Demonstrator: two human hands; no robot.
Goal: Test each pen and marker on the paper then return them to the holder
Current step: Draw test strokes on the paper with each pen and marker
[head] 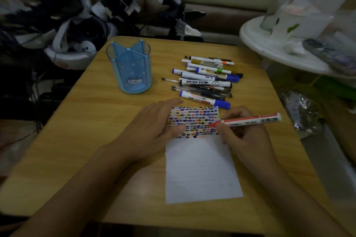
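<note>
A white sheet of paper (200,169) lies on the wooden table (86,140); its upper part is filled with rows of small coloured test marks. My right hand (244,136) grips an uncapped red marker (250,119), its tip touching the paper among the marks. My left hand (152,127) lies flat on the paper's left edge, fingers straight. A pile of several pens and markers (206,81) lies beyond the paper. The blue see-through holder (130,66) stands upright to the left of the pile, with no pens visible in it.
A white round side table (273,48) with clear containers stands at the right. Dark gear, straps and a white headset (69,57) crowd the back left, off the table edge. A crinkled plastic bag (300,111) sits just off the right edge.
</note>
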